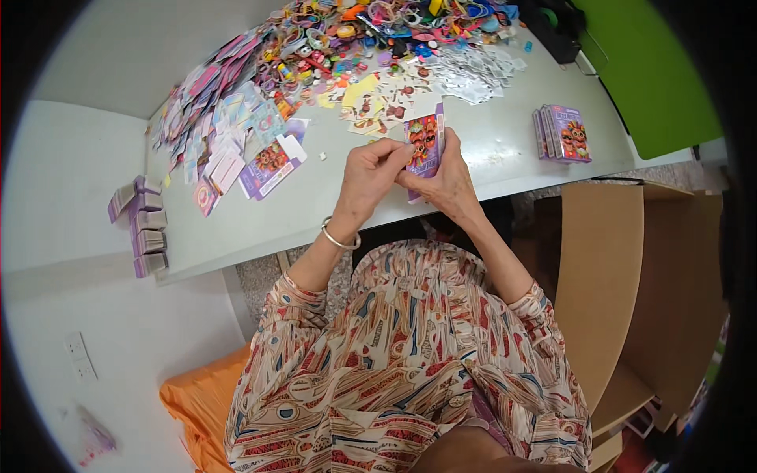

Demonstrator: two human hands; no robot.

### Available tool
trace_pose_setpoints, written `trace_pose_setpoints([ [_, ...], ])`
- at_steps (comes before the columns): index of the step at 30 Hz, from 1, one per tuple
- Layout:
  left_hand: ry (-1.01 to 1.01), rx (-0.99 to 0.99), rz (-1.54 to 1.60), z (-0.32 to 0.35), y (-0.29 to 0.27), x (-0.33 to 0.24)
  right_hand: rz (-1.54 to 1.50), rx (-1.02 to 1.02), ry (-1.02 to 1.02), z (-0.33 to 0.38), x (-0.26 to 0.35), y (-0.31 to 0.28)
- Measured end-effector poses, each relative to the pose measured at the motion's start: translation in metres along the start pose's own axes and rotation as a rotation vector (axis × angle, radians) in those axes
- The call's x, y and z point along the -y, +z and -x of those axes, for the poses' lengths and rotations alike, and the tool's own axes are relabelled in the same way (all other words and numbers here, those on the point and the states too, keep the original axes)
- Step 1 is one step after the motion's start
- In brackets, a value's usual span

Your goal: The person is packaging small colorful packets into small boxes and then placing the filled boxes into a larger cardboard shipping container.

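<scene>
Both hands (410, 177) w/ fingers (392, 151) round purple card box (426, 142), above white table (505, 150).

The left hand (369, 175) and right hand (446, 183) cover the lower half of the purple box (426, 142); the heap of small trinkets (371, 35) at upper centre is cut off by the frame's top edge.

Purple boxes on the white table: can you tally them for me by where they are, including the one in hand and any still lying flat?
Box held in both hands: 1
Unfolded flat box lying left of the hands: 1
Finished boxes standing at the right: about 4
Stacked boxes at the table's left edge: about 5, too small to count surely
Total: about 11
</scene>
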State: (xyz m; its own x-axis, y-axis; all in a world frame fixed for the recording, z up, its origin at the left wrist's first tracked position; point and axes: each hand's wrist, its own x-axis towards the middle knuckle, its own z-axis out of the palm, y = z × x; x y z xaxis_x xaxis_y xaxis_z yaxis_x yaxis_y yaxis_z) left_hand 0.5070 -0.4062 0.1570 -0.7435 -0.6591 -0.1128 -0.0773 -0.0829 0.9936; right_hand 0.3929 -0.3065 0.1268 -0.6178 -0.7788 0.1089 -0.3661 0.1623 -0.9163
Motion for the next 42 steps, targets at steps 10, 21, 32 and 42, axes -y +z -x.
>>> trace_pose_setpoints([
  [10, 0.162, 0.027, 0.08, -0.002, -0.002, 0.009, 0.116, 0.093, 0.112, 0.002, 0.005, -0.017],
  [21, 0.282, 0.061, 0.215, 0.004, 0.007, 0.022, -0.486, 0.288, 0.13, 0.001, -0.006, -0.029],
  [32, -0.056, 0.455, 0.011, -0.014, -0.038, 0.02, -0.522, 0.499, 0.241, 0.008, -0.007, -0.047],
  [42, -0.051, 0.714, -0.199, -0.014, -0.032, -0.01, -0.372, 0.581, 0.131, 0.012, -0.014, -0.05],
])
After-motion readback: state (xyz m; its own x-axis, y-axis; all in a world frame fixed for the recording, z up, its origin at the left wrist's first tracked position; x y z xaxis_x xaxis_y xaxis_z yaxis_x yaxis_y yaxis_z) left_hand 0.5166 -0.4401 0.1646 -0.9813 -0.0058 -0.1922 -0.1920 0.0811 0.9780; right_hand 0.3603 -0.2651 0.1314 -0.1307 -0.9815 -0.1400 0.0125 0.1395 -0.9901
